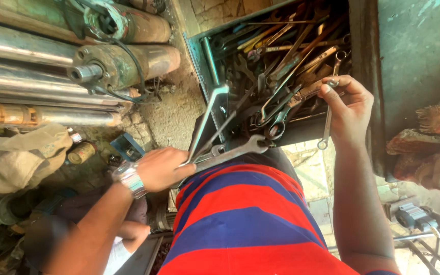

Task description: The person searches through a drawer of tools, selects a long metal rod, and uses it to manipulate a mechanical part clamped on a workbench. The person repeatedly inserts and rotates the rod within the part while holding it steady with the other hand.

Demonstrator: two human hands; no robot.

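Fingers of the left hand (161,168) curl shut around a bundle of grey steel open-ended spanners (230,152), gripped by their handles at waist level, just above the red and blue striped shirt (245,219). One big spanner head juts toward the dark green metal toolbox (199,56). The right hand (350,109) pinches a slim steel ring spanner (327,122) between thumb and fingertips, the tool hanging down over the toolbox edge with its ring end lowest. Inside the toolbox lies a tangled heap of rusty spanners and tools (281,56). Left of it, long steel pump cylinders (42,56) lie stacked on the floor.
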